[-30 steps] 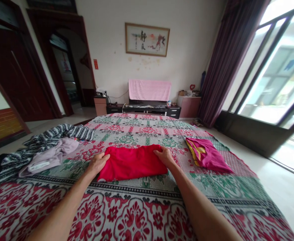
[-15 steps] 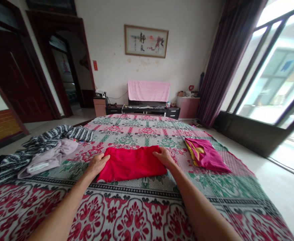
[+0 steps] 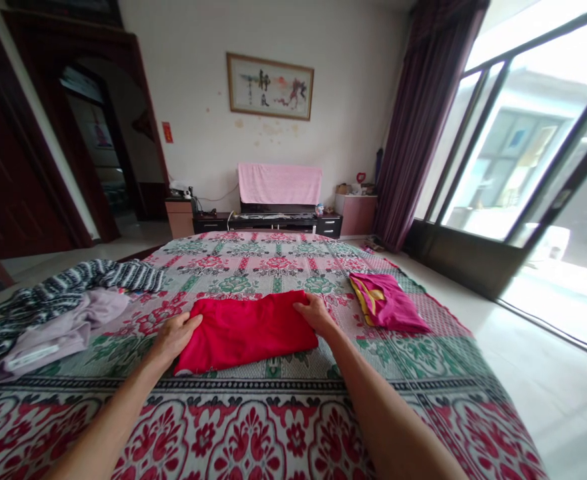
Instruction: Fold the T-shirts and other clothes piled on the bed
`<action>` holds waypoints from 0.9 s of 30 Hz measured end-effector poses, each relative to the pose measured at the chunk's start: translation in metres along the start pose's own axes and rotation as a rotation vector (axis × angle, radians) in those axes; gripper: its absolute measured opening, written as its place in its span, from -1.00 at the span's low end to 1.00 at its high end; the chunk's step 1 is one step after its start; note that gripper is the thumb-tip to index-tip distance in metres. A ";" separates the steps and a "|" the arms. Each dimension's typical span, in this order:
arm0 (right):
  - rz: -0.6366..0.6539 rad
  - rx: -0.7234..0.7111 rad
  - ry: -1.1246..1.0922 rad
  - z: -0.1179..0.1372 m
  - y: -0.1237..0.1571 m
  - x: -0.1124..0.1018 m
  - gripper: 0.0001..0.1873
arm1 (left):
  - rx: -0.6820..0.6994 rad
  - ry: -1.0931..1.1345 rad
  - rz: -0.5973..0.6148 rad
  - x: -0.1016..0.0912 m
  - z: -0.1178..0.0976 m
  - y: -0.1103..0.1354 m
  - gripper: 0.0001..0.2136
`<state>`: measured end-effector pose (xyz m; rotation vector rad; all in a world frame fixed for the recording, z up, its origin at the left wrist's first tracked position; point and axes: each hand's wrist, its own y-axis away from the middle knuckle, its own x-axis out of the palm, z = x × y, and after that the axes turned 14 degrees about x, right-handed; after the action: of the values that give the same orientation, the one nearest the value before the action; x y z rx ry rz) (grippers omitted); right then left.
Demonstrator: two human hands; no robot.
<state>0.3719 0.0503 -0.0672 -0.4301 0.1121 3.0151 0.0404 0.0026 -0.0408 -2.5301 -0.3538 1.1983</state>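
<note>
A bright red garment (image 3: 248,333), folded into a wide rectangle, lies on the patterned bedspread (image 3: 253,433) in front of me. My left hand (image 3: 176,337) grips its left end, thumb on top and the other fingers tucked out of sight beneath. At the upper right corner my right hand (image 3: 315,313) pinches the cloth the same way. The garment's exact kind does not show. To the right rests a folded magenta garment (image 3: 398,303) with yellow parts, touched by neither hand.
On the left are a black-and-white striped garment (image 3: 73,280) and a pale mauve garment (image 3: 68,333), both rumpled. Beyond the bed stands a low black cabinet (image 3: 328,225) under a pink cloth (image 3: 279,183). A glass door (image 3: 483,160) is at the right.
My view has turned to the right, so the scene sits further left. Both hands keep hold of the red garment, which now looks slightly more tilted, its left end nearer me.
</note>
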 end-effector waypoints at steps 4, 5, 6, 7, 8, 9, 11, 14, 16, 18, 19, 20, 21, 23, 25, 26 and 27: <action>0.014 0.063 -0.096 0.008 0.008 -0.005 -0.79 | -0.015 0.068 -0.023 0.001 -0.004 0.003 -0.68; 0.030 0.072 -0.125 0.011 0.010 -0.007 -0.79 | -0.029 0.108 -0.023 0.002 -0.004 0.004 -0.68; 0.044 0.079 -0.155 0.014 0.011 -0.010 -0.79 | -0.044 0.159 -0.013 0.003 -0.006 0.005 -0.69; 0.051 0.084 -0.178 0.016 0.012 -0.013 -0.79 | -0.058 0.215 0.004 0.004 -0.007 0.006 -0.70; 0.048 0.092 -0.188 0.018 0.013 -0.016 -0.79 | -0.072 0.268 0.021 0.005 -0.010 0.006 -0.71; 0.035 0.102 -0.186 0.019 0.014 -0.019 -0.79 | -0.084 0.309 0.034 0.006 -0.013 0.007 -0.71; 0.003 0.127 -0.166 0.021 0.015 -0.026 -0.80 | -0.105 0.351 0.046 0.007 -0.021 0.007 -0.69; 0.030 0.164 -0.174 0.025 0.017 -0.037 -0.82 | -0.095 0.423 0.058 0.003 -0.036 0.008 -0.63; 0.072 0.175 -0.198 0.032 0.017 -0.048 -0.85 | -0.052 0.541 0.065 -0.002 -0.050 0.007 -0.58; 0.069 0.165 -0.195 0.044 0.013 -0.066 -0.89 | -0.001 0.665 0.067 -0.006 -0.070 0.004 -0.55; 0.041 0.146 -0.179 0.051 0.010 -0.077 -0.91 | 0.027 0.710 0.071 -0.007 -0.082 0.002 -0.55; 0.010 0.125 -0.152 0.059 0.006 -0.089 -0.91 | 0.053 0.737 0.072 -0.007 -0.095 0.000 -0.56; -0.027 0.099 -0.130 0.068 0.001 -0.102 -0.91 | 0.076 0.751 0.074 -0.007 -0.110 -0.003 -0.58; -0.082 0.047 -0.123 0.084 -0.008 -0.131 -0.85 | 0.119 0.781 0.094 -0.003 -0.141 -0.008 -0.63; -0.182 0.012 -0.069 0.096 -0.015 -0.160 -0.77 | 0.169 0.848 0.127 0.004 -0.173 -0.011 -0.66; -0.256 -0.001 -0.001 0.101 -0.018 -0.174 -0.73 | 0.183 0.874 0.154 0.008 -0.189 -0.012 -0.67; -0.347 -0.004 0.084 0.104 -0.020 -0.188 -0.70 | 0.187 0.888 0.182 0.014 -0.204 -0.012 -0.69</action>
<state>0.5248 0.0637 0.0846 -0.5164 0.0324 2.6584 0.2072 -0.0181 0.0761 -2.6513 0.1996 0.0579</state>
